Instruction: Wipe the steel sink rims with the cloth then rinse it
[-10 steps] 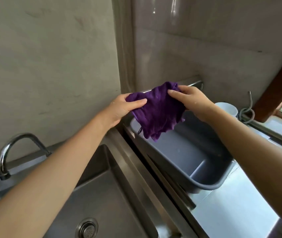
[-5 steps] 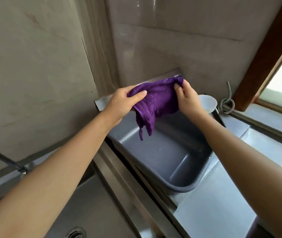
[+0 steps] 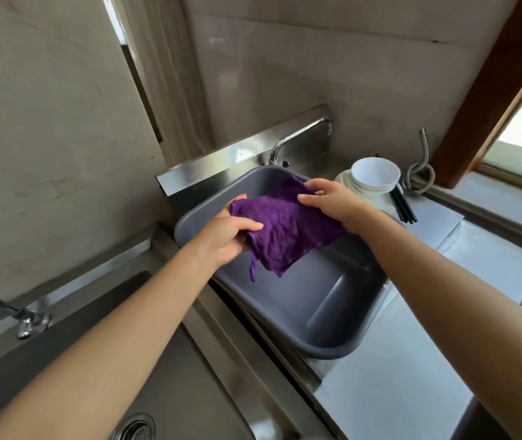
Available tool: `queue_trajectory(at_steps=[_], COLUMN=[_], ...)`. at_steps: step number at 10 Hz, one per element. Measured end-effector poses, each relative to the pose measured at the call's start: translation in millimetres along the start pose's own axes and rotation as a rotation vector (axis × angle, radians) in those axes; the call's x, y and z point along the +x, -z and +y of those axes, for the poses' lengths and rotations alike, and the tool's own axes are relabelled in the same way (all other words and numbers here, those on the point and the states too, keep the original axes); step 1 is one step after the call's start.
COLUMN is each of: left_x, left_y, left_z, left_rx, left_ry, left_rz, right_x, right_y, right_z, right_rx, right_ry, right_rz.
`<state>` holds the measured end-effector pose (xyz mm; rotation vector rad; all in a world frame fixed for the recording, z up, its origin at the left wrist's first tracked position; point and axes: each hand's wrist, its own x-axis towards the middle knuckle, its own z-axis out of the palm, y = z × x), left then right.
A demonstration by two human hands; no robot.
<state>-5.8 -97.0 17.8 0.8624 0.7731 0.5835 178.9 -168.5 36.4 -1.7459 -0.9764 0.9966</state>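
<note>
A crumpled purple cloth [image 3: 288, 231] hangs in the air above a grey plastic basin [image 3: 326, 312]. My left hand [image 3: 226, 235] pinches the cloth's left edge between thumb and fingers. My right hand [image 3: 332, 201] grips its upper right edge. A loose corner dangles toward the basin floor. The steel sink [image 3: 189, 369] lies at the lower left, its right rim running beside the basin, with a drain strainer [image 3: 134, 428] at the bottom.
A tap [image 3: 301, 138] stands behind the basin and another tap [image 3: 15, 312] at the left. White bowls [image 3: 374, 177] on a plate, black chopsticks [image 3: 404, 208] and a coiled metal hose [image 3: 420, 173] sit at the back right. A steel counter [image 3: 412, 376] runs to the right.
Both hands have brought the cloth down from in front of the wall to just over the basin and spread it wider. The view has swung right, showing the rear tap and bowls.
</note>
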Motion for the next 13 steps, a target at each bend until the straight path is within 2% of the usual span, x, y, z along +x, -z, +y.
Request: queue_trajectory(at_steps=[1,2,3,4,5,6,7,8,10,11,12,13], left_x=[7,20,36,53,65,73,80,83,74,64,50,39], left_y=[3,10,21,34,39,35,33,33,25,25,19,13], left_z=[-3,-12,-18,-21,-23,-34,-51,-56,-45,-31,-3,38], left_rx=[0.225,0.505,0.784,1.244,1.697,1.770,1.962,2.070,2.127,2.131,2.111,2.015], left_ry=[0.079,0.190,0.247,0.231,0.138,0.133,0.237,0.312,0.366,0.359,0.322,0.245], left_rz=[0.127,0.215,0.248,0.304,0.206,-0.093,-0.333,-0.406,-0.505,-0.550,-0.545,-0.450], right_x=[23,44,65,82,85,80,77,77,73,69,65,62], right_y=[-9,-27,-43,-51,-54,-62,-68,-61,-47,-42,-42,-45], right_z=[26,48,66,83,95,102,111,115,114,95,65,10], right_rx=[-0.406,-0.622,-0.647,-0.645,-0.885,-1.012,-1.169,-1.185,-1.263,-1.356,-1.409,-1.397], right_ry=[0.098,0.205,0.166,0.002,0.003,0.087,0.121,0.153,0.185,0.093,-0.005,0.002], right_rz=[0.062,-0.020,-0.058,0.010,0.076,-0.049,-0.153,-0.171,-0.267,-0.355,-0.438,-0.469])
